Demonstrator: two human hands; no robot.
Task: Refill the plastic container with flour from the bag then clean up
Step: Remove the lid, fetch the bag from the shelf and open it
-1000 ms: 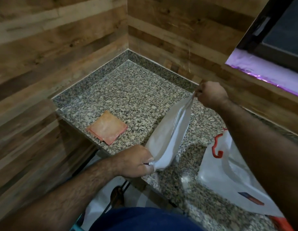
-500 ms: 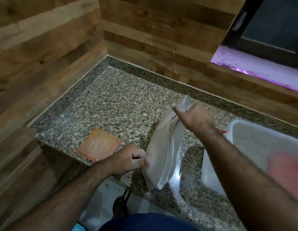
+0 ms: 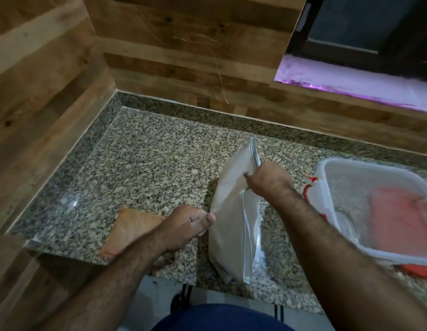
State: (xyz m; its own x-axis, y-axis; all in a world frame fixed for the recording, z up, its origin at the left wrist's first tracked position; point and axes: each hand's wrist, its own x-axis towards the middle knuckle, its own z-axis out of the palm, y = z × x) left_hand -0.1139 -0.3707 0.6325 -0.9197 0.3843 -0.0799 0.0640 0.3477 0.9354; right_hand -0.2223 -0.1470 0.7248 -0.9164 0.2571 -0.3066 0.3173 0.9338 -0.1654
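Note:
A clear plastic bag of flour [image 3: 234,225] lies tilted on the granite counter [image 3: 145,168], its top pointing to the back. My right hand [image 3: 267,181] grips the bag near its upper edge. My left hand [image 3: 186,225] pinches the bag's left side with thumb and fingers. A translucent plastic container [image 3: 351,187] with a red clip stands at the right; something pink shows through it. An orange cloth [image 3: 129,225] lies flat on the counter, partly under my left wrist.
Wood-panelled walls close the counter at the left and the back. A window sill [image 3: 351,84] with purple light runs at the upper right. The counter's front edge is near my body, with floor below.
The bag has come down from being stretched between both hands to lying on the counter. My right hand has lowered onto it. The view has shifted right, and the container now shows.

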